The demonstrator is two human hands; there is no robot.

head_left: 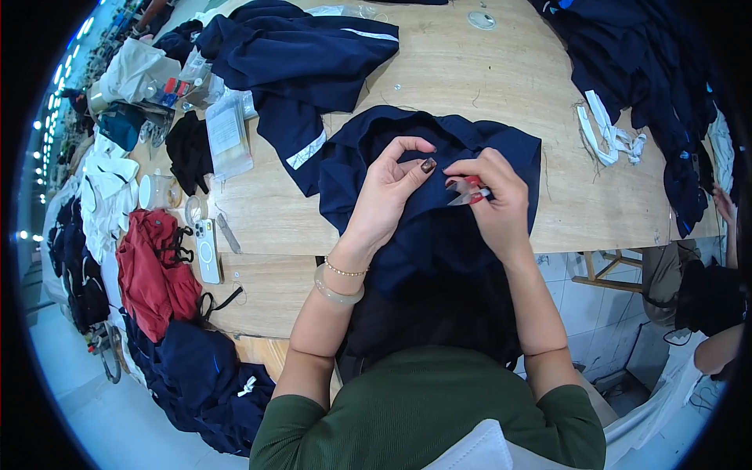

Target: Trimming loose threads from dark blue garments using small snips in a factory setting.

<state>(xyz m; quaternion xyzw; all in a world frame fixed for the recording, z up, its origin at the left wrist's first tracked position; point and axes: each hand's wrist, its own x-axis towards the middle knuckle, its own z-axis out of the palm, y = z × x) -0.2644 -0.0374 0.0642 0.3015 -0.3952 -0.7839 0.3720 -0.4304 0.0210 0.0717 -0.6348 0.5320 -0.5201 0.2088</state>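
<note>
The left hand (388, 192) pinches a fold of the navy garment (427, 168), its grip closed on the cloth. The right hand (493, 200) has its grip clamped on small red-handled snips (470, 192), blades close to the fabric. To trim well, I judge the cloth should stay taut, with only the loose thread between the blades (not the weave). The garment is dark blue and soft, lying rumpled at the centre of the wooden desk (470, 70), a second navy piece (298, 55) at 11 o'clock.
</note>
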